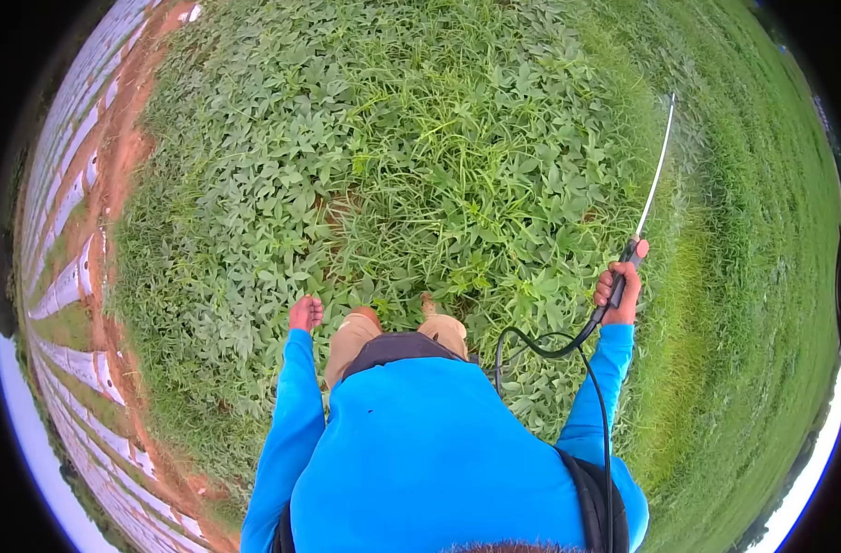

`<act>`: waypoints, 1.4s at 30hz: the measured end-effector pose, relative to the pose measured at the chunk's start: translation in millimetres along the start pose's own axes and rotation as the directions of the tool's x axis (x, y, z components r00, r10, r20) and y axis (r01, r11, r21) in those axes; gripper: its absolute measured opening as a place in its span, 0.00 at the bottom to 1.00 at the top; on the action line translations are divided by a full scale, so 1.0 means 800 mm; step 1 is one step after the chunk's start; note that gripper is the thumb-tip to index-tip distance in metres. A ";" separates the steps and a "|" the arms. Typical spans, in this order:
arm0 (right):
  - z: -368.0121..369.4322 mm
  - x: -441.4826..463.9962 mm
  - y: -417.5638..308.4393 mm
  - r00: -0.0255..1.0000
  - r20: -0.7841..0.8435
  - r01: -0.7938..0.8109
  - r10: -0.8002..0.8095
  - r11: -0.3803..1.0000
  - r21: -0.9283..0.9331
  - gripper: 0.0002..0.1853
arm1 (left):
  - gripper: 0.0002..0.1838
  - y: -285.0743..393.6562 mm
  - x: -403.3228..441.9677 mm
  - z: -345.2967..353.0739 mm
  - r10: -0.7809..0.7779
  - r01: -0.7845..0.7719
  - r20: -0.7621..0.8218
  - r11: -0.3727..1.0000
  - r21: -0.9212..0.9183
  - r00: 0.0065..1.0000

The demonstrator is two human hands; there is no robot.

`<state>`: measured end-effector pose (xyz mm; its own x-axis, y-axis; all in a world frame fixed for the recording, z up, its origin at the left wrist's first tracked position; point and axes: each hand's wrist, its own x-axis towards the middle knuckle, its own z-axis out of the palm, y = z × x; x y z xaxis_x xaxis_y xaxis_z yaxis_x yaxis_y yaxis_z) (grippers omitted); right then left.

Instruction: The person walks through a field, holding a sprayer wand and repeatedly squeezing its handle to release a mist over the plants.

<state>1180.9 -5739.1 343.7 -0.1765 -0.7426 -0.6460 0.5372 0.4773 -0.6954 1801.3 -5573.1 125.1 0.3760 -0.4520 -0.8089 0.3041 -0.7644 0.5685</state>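
My right hand (626, 288) is wrapped round the black handle of a spray wand (658, 170), held out to the right. Its thin white lance points forward, and a faint pale haze hangs beside the tip over the plants. From the handle a black hose (554, 352) loops back towards my body. My left hand (306, 313) hangs low beside my left leg, fingers curled in, with nothing visible in it. Leafy green plants (282, 175) lie below both hands.
Tall grass (448, 129) grows among the leaves ahead of my feet. Along the left runs a strip of reddish soil (116, 184), with rows of pale sheeting (70, 281) beyond. Grassy rows (762, 258) fill the right. A dark strap (591, 493) crosses my right shoulder.
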 end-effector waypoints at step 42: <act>1.020 0.206 0.345 -0.119 0.474 0.026 0.872 0.480 -0.877 0.09 | 0.16 0.245 0.222 0.067 -0.283 0.221 -0.108 0.894 -0.389 0.953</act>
<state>1972.8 -6113.2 302.2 0.8807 0.2822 -0.3805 -0.4700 0.6214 -0.6269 1881.0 -5828.1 84.7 0.3673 -0.1649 -0.9154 0.6957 -0.6045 0.3880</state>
